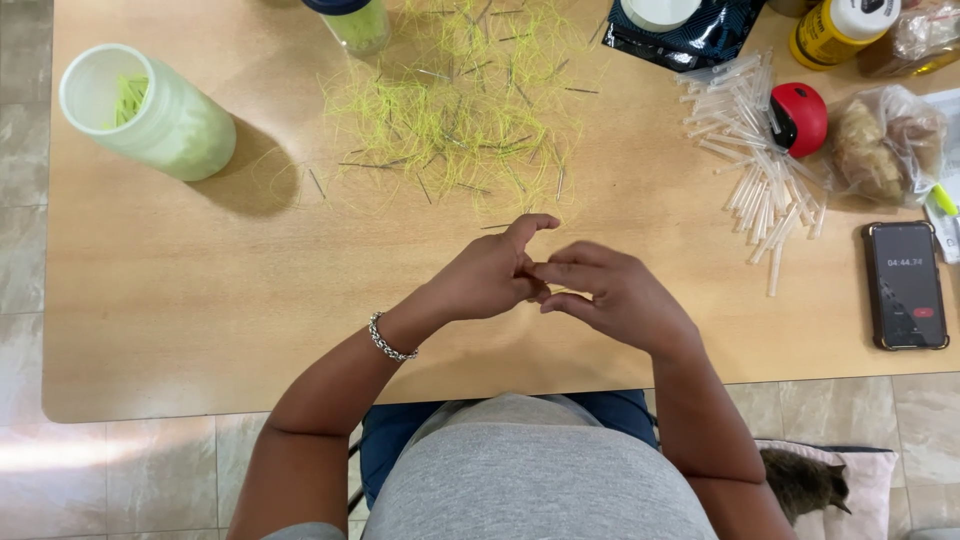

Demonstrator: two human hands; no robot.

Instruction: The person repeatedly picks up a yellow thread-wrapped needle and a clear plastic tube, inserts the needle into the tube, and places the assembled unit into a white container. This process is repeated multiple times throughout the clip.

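Note:
My left hand [490, 275] and my right hand [610, 295] meet fingertip to fingertip above the wooden table [200, 300], near its front edge. The fingers pinch together at one spot; whatever sits between them is too small to make out. A silver bracelet [388, 340] circles my left wrist. Just beyond the hands lies a loose heap of yellow-green threads with several thin dark needles [460, 110] mixed in.
A translucent jar [150, 115] holding green pieces lies at the far left. Clear plastic tubes [760, 160] are piled at the right by a red round object [800, 118], a plastic bag [885, 145], a yellow bottle [840, 30] and a phone [905, 285].

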